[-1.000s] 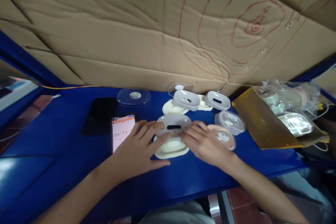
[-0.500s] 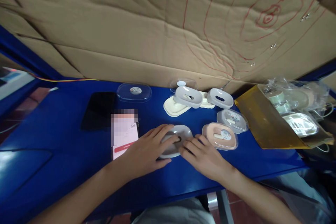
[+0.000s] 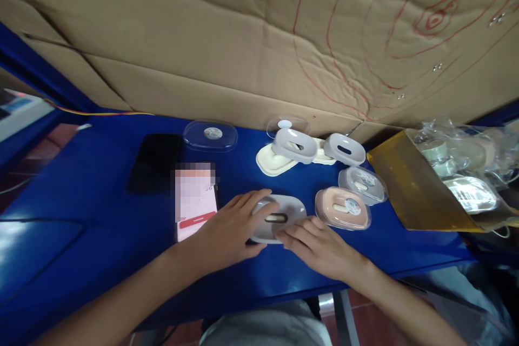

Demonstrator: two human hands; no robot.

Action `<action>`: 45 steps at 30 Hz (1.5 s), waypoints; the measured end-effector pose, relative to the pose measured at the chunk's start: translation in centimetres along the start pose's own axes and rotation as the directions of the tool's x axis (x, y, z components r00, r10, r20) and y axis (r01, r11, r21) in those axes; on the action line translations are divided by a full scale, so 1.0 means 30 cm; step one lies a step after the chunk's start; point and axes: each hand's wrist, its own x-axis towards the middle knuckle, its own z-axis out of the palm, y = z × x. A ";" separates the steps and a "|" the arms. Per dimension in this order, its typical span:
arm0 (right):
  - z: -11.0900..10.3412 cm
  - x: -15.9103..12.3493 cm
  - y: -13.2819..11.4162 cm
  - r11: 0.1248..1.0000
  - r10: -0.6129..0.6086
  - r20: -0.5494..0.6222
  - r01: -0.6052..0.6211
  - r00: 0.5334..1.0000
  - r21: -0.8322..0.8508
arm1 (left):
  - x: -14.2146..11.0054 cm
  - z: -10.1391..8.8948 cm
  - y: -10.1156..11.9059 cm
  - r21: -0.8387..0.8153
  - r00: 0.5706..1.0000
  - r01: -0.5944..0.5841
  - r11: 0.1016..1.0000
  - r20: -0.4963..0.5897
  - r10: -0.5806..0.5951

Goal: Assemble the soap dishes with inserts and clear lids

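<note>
A grey oval soap dish (image 3: 290,204) with a slot in its middle sits on the blue table in front of me. A pale bar shows through the slot. My left hand (image 3: 235,224) grips the dish's left end, fingers over the far rim and thumb at the near side. My right hand (image 3: 314,240) is closed on the near right rim, its fingertips reaching into the dish. Just right of it lies a pink soap dish (image 3: 334,206) under a clear lid, with a grey lidded one (image 3: 357,181) behind.
Two grey dish trays (image 3: 298,146) (image 3: 346,150) rest over cream bases (image 3: 273,162) at the back. A clear lid (image 3: 211,143), a dark phone (image 3: 152,165) and a lit phone (image 3: 198,205) lie left. A cardboard box (image 3: 413,189) with plastic-wrapped pieces stands right, before a cardboard wall (image 3: 194,38).
The pale bar now shows lengthwise in the grey dish's slot, where a dark gap showed before. My right fingers have drawn closer together on the rim. The view has shifted slightly.
</note>
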 end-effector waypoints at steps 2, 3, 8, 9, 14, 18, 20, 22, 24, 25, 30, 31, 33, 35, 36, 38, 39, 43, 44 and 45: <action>0.014 -0.002 -0.009 1.000 0.009 -0.018 -0.009 1.000 0.000 | 0.004 0.000 0.011 0.032 1.000 0.012 0.999 0.003 -0.012; 0.025 -0.002 -0.014 1.000 0.019 -0.022 -0.019 1.000 -0.002 | 0.006 0.002 0.013 0.045 1.000 0.018 0.999 0.007 -0.018; 0.076 -0.016 -0.041 0.998 0.042 -0.031 -0.040 0.999 0.040 | 0.006 0.016 -0.015 0.049 0.999 0.006 0.999 0.037 -0.008; 0.075 -0.020 -0.043 0.997 0.046 -0.037 -0.044 0.998 0.064 | 0.005 0.019 -0.023 0.046 0.999 0.003 0.999 0.038 -0.005; -0.020 0.033 0.030 0.975 0.082 -0.061 -0.067 0.995 0.210 | 0.003 0.024 -0.024 0.040 1.000 0.012 0.999 0.020 -0.013; -0.049 0.258 0.198 0.969 0.085 -0.055 -0.069 0.995 0.238 | 0.006 0.009 0.000 -0.002 1.000 0.013 1.000 -0.009 -0.013; 0.008 0.427 0.281 0.961 0.076 0.038 -0.083 0.996 0.264 | 0.009 -0.001 0.008 -0.026 1.000 0.014 1.000 -0.008 -0.015; 0.098 0.597 0.338 0.963 0.074 0.159 -0.112 0.985 0.243 | 0.012 -0.010 0.010 -0.047 1.000 0.014 0.999 0.010 -0.014; 0.188 0.736 0.362 0.968 0.079 0.254 -0.135 0.964 0.213 | 0.015 -0.016 0.008 -0.066 0.999 0.017 0.998 0.032 -0.015; 0.224 0.788 0.364 0.968 0.095 0.285 -0.155 0.954 0.195 | 0.016 -0.018 0.006 -0.076 0.999 0.023 0.997 0.043 -0.019; 0.286 0.878 0.353 0.956 0.190 0.315 -0.248 0.930 0.155 | 0.009 -0.025 -0.013 -0.191 0.997 0.055 0.980 0.065 -0.043; 0.284 0.878 0.354 0.950 0.208 0.320 -0.268 0.924 0.157 | 0.005 -0.026 -0.017 -0.223 0.996 0.062 0.973 0.077 -0.046; 0.277 0.876 0.362 0.935 0.250 0.343 -0.318 0.906 0.159 | -0.003 -0.029 -0.024 -0.274 0.993 0.084 0.958 0.104 -0.057; 0.258 0.873 0.370 0.917 0.284 0.389 -0.367 0.877 0.159 | -0.008 -0.032 -0.031 -0.298 0.990 0.110 0.948 0.117 -0.078; 0.240 0.867 0.373 0.907 0.290 0.413 -0.385 0.863 0.168 | -0.009 -0.034 -0.033 -0.302 0.989 0.122 0.946 0.117 -0.090; 0.178 0.833 0.369 0.890 0.276 0.417 -0.395 0.866 0.230 | -0.007 -0.040 -0.038 -0.296 0.988 0.140 0.945 0.108 -0.113; 0.135 0.798 0.362 0.881 0.263 0.383 -0.382 0.886 0.278 | -0.004 -0.043 -0.039 -0.287 0.987 0.148 0.947 0.100 -0.124; -0.066 0.532 0.281 0.870 0.308 0.101 -0.323 0.946 0.373 | 0.010 -0.042 -0.048 -0.259 0.976 0.219 0.941 0.038 -0.217; -0.105 0.445 0.252 0.864 0.354 0.063 -0.352 0.933 0.361 | 0.011 -0.037 -0.050 -0.265 0.972 0.232 0.936 0.023 -0.235; -0.133 0.359 0.222 0.850 0.403 0.059 -0.397 0.913 0.345 | 0.012 -0.031 -0.053 -0.276 0.969 0.239 0.931 0.011 -0.245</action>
